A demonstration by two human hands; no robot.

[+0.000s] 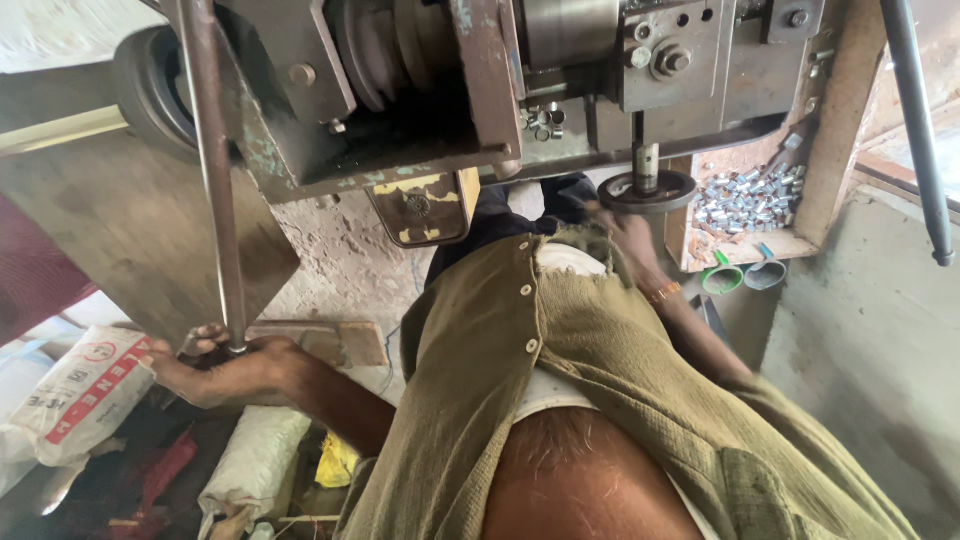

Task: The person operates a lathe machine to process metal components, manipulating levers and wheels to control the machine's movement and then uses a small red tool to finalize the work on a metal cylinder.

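Note:
My left hand point(215, 370) is at the lower left, closed around the bottom end of a long grey metal lever point(212, 180) that rises to the heavy steel machine point(430, 90) above. My right hand point(625, 240) is blurred and sits just under a dark round handwheel point(648, 190) on a short vertical shaft, touching its rim. Whether its fingers grip the wheel is unclear. My olive buttoned shirt point(560, 350) fills the lower middle.
A wooden tray point(740, 245) at the upper right holds several small shiny metal sleeves point(750, 195), with a green scoop point(722, 275) and a grey scoop point(765, 272) at its edge. White sacks point(85, 385) lie on the floor at left. A black rod point(915, 130) hangs at far right.

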